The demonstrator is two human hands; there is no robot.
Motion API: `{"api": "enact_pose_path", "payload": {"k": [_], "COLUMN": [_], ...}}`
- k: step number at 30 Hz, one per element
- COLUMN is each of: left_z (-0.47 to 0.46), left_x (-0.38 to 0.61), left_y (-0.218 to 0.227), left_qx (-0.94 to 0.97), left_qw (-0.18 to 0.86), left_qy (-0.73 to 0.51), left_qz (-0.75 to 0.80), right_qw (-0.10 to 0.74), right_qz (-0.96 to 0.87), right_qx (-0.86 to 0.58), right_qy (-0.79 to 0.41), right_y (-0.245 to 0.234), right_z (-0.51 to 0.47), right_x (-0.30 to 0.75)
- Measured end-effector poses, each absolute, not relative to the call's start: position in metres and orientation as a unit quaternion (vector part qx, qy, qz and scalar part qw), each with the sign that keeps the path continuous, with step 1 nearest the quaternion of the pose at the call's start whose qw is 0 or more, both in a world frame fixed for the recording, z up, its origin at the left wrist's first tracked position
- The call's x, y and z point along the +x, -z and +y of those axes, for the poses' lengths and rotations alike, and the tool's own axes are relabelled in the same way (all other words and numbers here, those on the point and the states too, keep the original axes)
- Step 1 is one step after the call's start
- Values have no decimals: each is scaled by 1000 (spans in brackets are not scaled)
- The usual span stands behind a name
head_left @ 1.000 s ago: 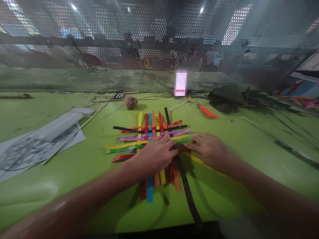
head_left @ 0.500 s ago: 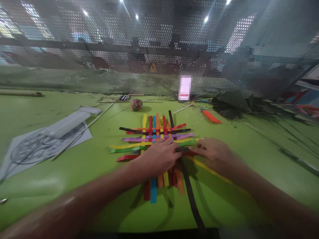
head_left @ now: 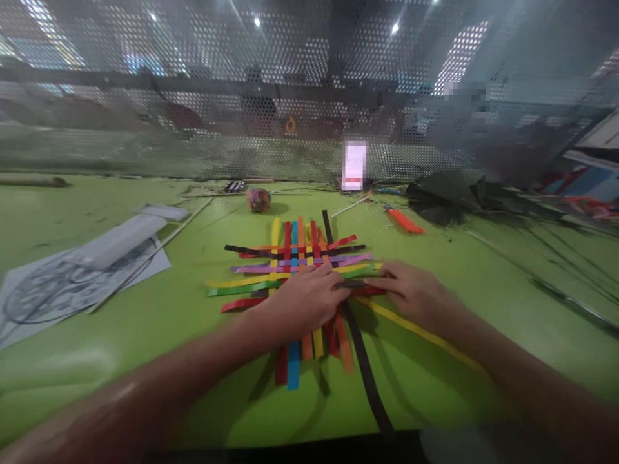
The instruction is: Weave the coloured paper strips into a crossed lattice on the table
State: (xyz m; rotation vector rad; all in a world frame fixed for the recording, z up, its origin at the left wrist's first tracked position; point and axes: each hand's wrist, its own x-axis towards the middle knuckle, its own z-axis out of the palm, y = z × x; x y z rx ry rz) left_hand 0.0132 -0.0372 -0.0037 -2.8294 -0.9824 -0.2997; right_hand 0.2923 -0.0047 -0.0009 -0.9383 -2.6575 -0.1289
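A woven mat of coloured paper strips (head_left: pixel 300 258) lies on the green table (head_left: pixel 145 335). My left hand (head_left: pixel 302 301) rests flat on the mat's near part, fingers stretched over the strips. My right hand (head_left: pixel 411 291) lies at the mat's right edge, its fingers pinched on the end of a dark strip (head_left: pixel 355 283) beside a red one. A long black strip (head_left: pixel 365 374) runs from the weave toward the table's front edge. A yellow strip (head_left: pixel 420 332) trails out under my right forearm.
White printed sheets (head_left: pixel 72 277) and a thin stick (head_left: pixel 149 254) lie at the left. A small multicoloured ball (head_left: pixel 258 199) sits behind the mat. An orange tool (head_left: pixel 403 220) and dark leaves (head_left: pixel 449 196) lie at the back right. A perforated metal screen (head_left: pixel 309 96) closes the far side.
Both hands stay on the weave; the right hand's fingers have crept slightly left along the dark strip. The view has shifted a little with my head.
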Motion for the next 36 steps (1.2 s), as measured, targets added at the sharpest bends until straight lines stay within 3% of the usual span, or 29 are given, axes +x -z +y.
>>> {"api": "enact_pose_path", "payload": {"k": [5, 13, 22, 29, 36], "left_z": [-34, -35, -29, -27, -27], "left_x": [14, 14, 11, 8, 10], "left_y": [3, -2, -4, 0, -1], "left_qx": [-933, -932, -929, -929, -929], "left_qw": [37, 13, -42, -52, -43], "left_qy": [100, 100, 131, 147, 139], "left_qz": [-344, -347, -343, -337, -340], "right_qw": [208, 141, 164, 205, 218], "right_qz": [-902, -909, -926, -934, -938], "right_qx": [-377, -387, -326, -291, -256], "right_qy": [-34, 63, 99, 25, 85], "right_y": [-15, 3, 2, 1, 7], "right_z": [-38, -102, -81, -80, -66], "right_x": [308, 314, 309, 326, 339]}}
